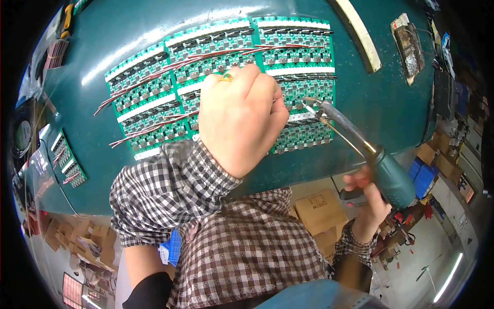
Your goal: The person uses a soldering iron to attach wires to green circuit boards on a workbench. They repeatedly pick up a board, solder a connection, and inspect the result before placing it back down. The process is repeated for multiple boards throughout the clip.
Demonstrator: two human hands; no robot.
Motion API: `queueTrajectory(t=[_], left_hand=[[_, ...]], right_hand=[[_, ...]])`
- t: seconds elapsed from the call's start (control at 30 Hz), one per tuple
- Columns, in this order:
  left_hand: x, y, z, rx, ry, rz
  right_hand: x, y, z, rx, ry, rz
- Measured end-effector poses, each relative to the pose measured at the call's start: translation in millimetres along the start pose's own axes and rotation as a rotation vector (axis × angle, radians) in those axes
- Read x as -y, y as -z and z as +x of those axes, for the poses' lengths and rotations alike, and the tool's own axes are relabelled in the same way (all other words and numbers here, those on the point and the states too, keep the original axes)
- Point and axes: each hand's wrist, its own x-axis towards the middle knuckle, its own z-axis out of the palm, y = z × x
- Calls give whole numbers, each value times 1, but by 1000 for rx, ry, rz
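Panels of small green circuit boards lie side by side in a large block on a green mat. Over the middle of them is my left hand, closed, with its fingertips bent down and whatever they hold hidden. My right hand grips a green soldering gun at the lower right. A long metal tip and a thin feed tube reach from the gun to the right-hand boards, close to my left fingers. Red, white and black wires run across the rows of boards.
A separate small board panel lies at the mat's left. A curved pale strip and a dark, worn block are at the far right. A yellow-handled tool is at the far left. Cardboard boxes stand below the table edge.
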Motion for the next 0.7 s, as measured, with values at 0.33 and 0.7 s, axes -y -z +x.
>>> queueTrajectory(t=[0.33, 0.7], left_hand=[[0, 1, -1, 18, 21, 0], [0, -3, -2, -12, 24, -13]], right_hand=[[0, -12, 6, 38, 53, 18], [-1, -14, 5, 46, 63, -33]])
